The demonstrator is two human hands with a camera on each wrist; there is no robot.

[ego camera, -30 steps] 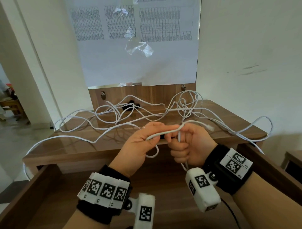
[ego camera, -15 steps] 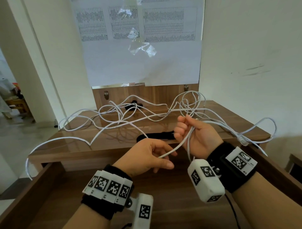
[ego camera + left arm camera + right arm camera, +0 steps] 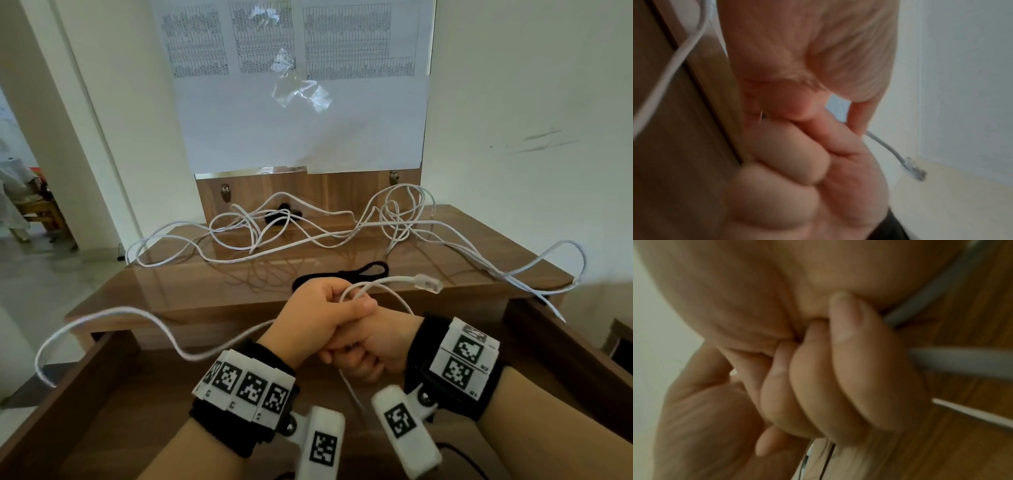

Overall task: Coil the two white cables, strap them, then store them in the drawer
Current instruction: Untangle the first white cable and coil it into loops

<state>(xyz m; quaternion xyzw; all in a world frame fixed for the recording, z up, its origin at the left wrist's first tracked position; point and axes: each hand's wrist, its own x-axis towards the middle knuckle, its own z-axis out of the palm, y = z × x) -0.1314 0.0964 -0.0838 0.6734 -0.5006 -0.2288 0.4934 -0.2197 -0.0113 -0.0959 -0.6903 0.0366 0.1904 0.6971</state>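
Two white cables [image 3: 308,236] lie tangled across the wooden table [image 3: 205,291]. I hold one cable with both hands in front of the table's near edge, above the open drawer [image 3: 102,394]. My left hand [image 3: 354,303] curls round the cable on top, and my right hand [image 3: 352,359] grips it just below, the two pressed together. The clear plug [image 3: 428,283] at the cable's end sticks out to the right above my hands and shows in the left wrist view as the plug [image 3: 913,168]. The right wrist view shows curled fingers [image 3: 838,378] with cable [image 3: 962,360] beside them.
A black strap [image 3: 342,274] lies on the table just behind my hands, another black strap [image 3: 282,214] near the back panel. Cable loops hang over the table's left edge [image 3: 102,313] and right corner [image 3: 561,270]. Walls close the back and right.
My left hand has risen from below and closed against the right hand. The plug end now points right above them, and the slack cable on the left has swung nearer.
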